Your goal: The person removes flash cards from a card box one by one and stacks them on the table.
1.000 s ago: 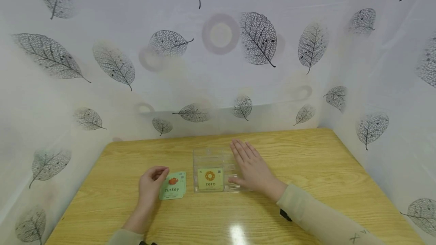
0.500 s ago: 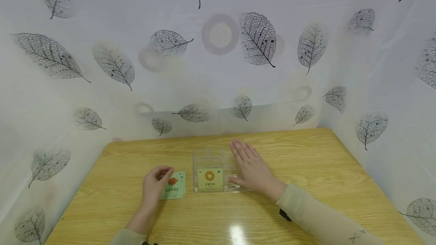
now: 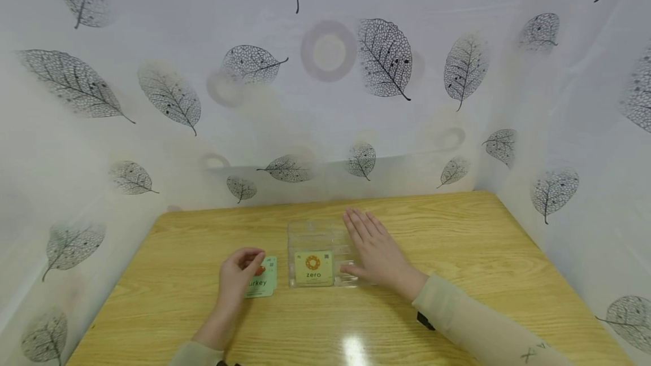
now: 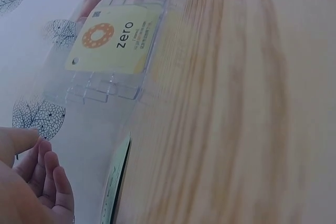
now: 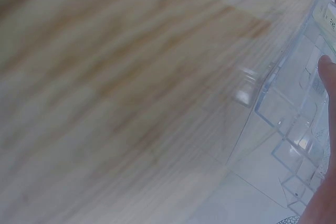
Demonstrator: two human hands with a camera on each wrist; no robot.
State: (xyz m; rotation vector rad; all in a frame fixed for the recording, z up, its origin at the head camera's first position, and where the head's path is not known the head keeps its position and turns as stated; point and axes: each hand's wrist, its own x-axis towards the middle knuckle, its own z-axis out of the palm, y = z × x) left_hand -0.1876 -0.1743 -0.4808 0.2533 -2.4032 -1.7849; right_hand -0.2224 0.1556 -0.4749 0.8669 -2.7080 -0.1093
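Observation:
A small stack of green cards [image 3: 261, 288] lies on the table, its top card printed "turkey". Over its left part is my left hand [image 3: 238, 275], hiding some of the print. In the left wrist view the left hand [image 4: 37, 177] has loosely bent fingers with the thumb tip near them, and no card shows between them. My right hand [image 3: 378, 253] rests with straight fingers on the right part of a clear plastic case [image 3: 310, 237]. A yellow "zero" card [image 3: 313, 270] with an orange ring sits in the case's left section.
The wooden table [image 3: 432, 225] carries the cards and case. A pale curtain [image 3: 325, 106] printed with dark leaves surrounds it at the back and both sides. Glare [image 3: 354, 349] marks the tabletop near the front.
My left hand has shifted gradually to the right, covering more of the turkey card. The right hand, case and zero card stay in place.

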